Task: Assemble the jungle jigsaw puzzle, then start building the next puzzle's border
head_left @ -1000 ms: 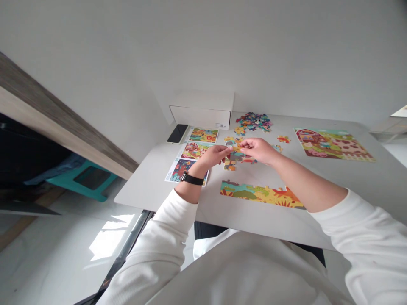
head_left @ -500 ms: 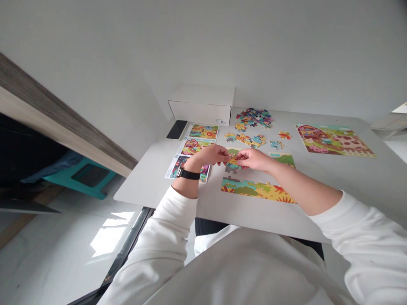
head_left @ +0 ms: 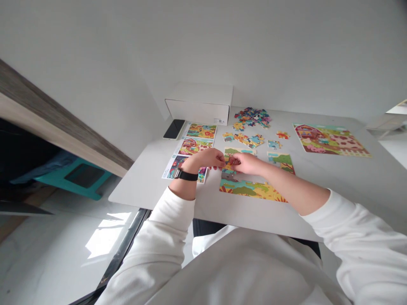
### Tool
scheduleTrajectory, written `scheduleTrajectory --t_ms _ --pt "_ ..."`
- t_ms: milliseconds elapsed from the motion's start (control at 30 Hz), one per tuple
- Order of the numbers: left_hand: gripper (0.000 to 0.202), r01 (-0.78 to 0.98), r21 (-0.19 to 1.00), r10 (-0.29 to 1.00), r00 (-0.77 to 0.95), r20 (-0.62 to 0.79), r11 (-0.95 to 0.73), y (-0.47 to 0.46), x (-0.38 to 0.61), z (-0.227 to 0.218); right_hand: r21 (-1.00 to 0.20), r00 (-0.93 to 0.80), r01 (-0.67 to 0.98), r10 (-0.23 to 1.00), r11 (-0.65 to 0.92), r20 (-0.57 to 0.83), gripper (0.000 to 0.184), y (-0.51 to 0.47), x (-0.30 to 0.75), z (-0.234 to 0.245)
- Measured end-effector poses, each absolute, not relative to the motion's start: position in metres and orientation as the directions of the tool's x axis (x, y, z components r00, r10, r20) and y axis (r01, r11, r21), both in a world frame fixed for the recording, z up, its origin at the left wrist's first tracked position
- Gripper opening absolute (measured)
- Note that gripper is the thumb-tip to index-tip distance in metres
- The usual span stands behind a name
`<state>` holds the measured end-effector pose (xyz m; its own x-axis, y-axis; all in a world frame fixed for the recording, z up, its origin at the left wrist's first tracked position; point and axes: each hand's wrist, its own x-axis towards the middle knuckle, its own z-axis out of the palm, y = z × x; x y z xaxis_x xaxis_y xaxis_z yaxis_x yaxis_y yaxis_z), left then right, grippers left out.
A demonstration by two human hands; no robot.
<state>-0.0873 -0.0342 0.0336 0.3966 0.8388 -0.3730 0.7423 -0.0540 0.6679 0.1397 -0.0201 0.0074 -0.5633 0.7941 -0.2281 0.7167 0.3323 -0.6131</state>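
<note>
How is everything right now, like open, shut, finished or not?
Phone: lying flat, screen dark
White box: looks shut
Farm puzzle: flat, no gaps to see
Puzzle by the hands: partly joined, gap in the middle
Far pile of pieces: jumbled
Orange piece: loose, by itself
Picture sheet: flat, partly covered
Black strap: fastened
Left hand: curled; can't tell if holding
Right hand: curled; can't tell if holding

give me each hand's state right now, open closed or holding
Left hand: fingers curled at the puzzle section's left edge; grip can't be told.
Right hand: fingers bent over the puzzle section; grip can't be told.
</note>
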Motion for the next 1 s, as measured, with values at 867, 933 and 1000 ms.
scheduleTrajectory --t_ms 867,933,1000 --pt "0.02 0.807 0.546 0.923 0.356 -0.148 -0.224 -0.025 -0.094 0.012 -0.278 -0.52 0.842 0.832 0.462 -0.193 0.042 -0.031 0.128 0.022" --pt "0.022 0.799 0.546 0.924 0.367 -0.111 -0.252 -0.024 -0.095 0.01 -0.276 -0.525 0.838 0.833 0.471 -0.173 0.044 -0.031 0.13 0.021" --pt "0.023 0.781 0.567 0.927 0.366 -0.08 -0.26 -0.024 -0.095 0.009 -0.282 -0.528 0.834 0.835 0.475 -0.157 0.043 -0.031 0.135 0.02"
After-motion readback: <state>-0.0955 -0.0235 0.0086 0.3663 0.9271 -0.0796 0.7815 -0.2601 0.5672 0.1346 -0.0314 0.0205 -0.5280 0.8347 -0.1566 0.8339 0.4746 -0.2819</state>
